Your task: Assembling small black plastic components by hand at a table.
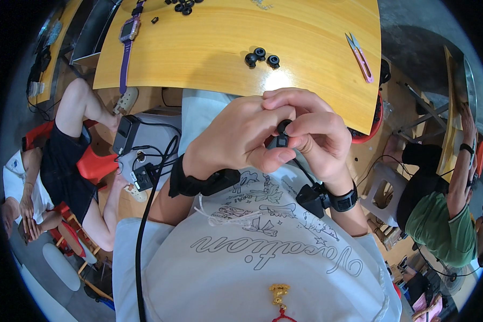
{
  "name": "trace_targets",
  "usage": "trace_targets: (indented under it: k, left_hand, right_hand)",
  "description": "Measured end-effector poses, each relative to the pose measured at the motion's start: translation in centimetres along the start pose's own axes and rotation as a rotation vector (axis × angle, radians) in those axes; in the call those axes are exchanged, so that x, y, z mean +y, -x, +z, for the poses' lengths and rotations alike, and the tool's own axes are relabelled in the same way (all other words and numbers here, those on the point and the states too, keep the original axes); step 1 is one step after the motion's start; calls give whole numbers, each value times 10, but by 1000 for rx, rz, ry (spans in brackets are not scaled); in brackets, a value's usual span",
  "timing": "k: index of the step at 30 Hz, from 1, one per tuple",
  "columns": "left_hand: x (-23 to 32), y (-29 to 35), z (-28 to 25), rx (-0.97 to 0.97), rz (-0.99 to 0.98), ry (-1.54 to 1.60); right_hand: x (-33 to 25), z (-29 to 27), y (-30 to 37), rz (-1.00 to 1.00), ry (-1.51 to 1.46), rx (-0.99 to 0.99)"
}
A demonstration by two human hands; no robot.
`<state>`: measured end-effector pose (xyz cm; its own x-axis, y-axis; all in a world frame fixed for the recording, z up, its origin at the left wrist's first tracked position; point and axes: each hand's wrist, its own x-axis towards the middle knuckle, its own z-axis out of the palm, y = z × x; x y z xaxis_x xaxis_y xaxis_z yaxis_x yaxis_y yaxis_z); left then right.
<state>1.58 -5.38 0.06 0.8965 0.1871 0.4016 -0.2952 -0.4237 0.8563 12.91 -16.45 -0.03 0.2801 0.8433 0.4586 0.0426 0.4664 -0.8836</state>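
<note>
A small black plastic part [280,140] with a rounded upper end and a squared lower end sits between my two hands, in front of the table's near edge. My left hand [233,137] is closed on it, thumb along its lower side. From the other side, the bent fingers and thumb of my right hand [321,129] pinch it too. Fingers cover much of the part, so its exact kind cannot be told. Just beyond my hands, three round black pieces with ring-shaped tops [260,53] lie on the yellow wooden table [209,59].
Pink-handled thread snips [363,63] lie at the table's right edge. A purple-strapped watch [129,32] hangs over the left side; more black pieces [184,7] are at the back. A black cable [143,241] runs down beside me. People sit left [37,188] and right [440,225].
</note>
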Motion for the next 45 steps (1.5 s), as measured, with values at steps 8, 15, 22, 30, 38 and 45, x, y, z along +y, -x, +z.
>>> trace_targets:
  k: [8,15,22,30,38,45]
  left_hand:
    - [1,4,-3,-142,-130,4]
    - [-3,5,4,63,-15,-151]
    - [-3,7,11,163,-131,96]
    - [-4,3,19,230,-513,500]
    - [-5,-8,11,293,-782,618]
    - [0,-12,10,334,-868,919]
  right_hand:
    - [5,2,2,-191,278,30]
    - [4,5,3,-125,266,95]
    - [1,3,1,6,310,84]
    - [2,4,0,171,221,145]
    - [4,0,-9,-82,670,111]
    - [6,-1,-13,-217,767,67]
